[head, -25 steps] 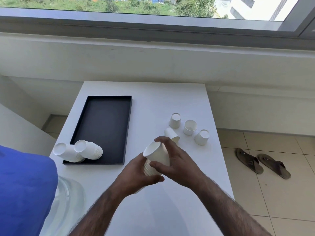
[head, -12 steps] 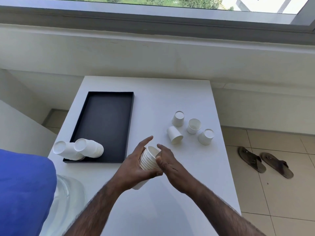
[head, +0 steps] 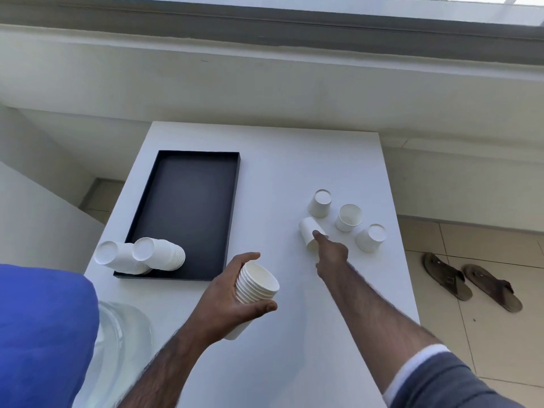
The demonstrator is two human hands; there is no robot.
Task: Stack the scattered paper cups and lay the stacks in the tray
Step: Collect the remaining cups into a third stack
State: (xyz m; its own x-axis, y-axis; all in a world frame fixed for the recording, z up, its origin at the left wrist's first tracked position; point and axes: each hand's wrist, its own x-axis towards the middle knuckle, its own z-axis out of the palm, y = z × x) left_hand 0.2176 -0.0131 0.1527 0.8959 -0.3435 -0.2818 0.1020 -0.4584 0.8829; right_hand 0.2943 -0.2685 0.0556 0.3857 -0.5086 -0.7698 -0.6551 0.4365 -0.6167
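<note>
Firstly, head view, sole view on record. Table point(head: 294, 363): white, set below a window ledge. Tray point(head: 188, 207): black, rectangular, placed on the left half of the table, its floor mostly bare. Two stacks point(head: 164, 254): white paper cups, laid on their sides at the near left corner of the tray, bases turned toward the left; one stack is seen to overhang the tray's left wall. Left hand point(head: 226, 295): raised above the table just beside the tray's near right corner, fingers and thumb curled round a held stack point(head: 259, 282), which is tilted with its mouth up and to the right. Right hand point(head: 331, 254): stretched out over the right half of the table, a fingertip laid on a tipped cup point(head: 306, 234) lying on its side; whether that cup is gripped cannot be told, since the other fingers are hidden behind the hand. Loose cups, three, just beyond the tipped one: an inverted cup point(head: 320, 204), an upright cup point(head: 348, 217), and a second inverted cup point(head: 371, 237), none touching another. Sleeve point(head: 435, 378): grey, white-edged, worn on the right arm. Sandals point(head: 471, 281): one pair, noted on the tiled floor to the right of the table. Blue cloth point(head: 44, 334): recorded at the lower left.
</note>
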